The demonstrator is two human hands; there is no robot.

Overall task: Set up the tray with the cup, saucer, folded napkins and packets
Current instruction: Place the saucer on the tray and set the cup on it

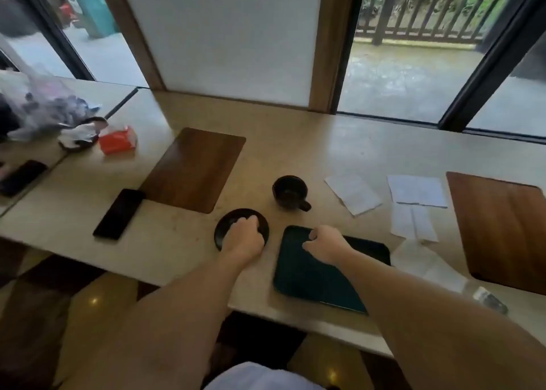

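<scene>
The left hand [243, 236] lay curled over the round black saucer [227, 222] on the pale stone counter [295, 153], fingers bent at its far rim; a careless lift could let it slip; the black handled cup [291, 193] stood just beyond; the right hand [325, 243], loosely closed and holding nothing, rested on the dark rectangular tray [310, 280], apparently steadying it; white paper napkins [416, 190] lay unfolded farther right.

Beige counter [369, 153] below daylit windows [413, 73] and a frosted panel [224, 32].
</scene>
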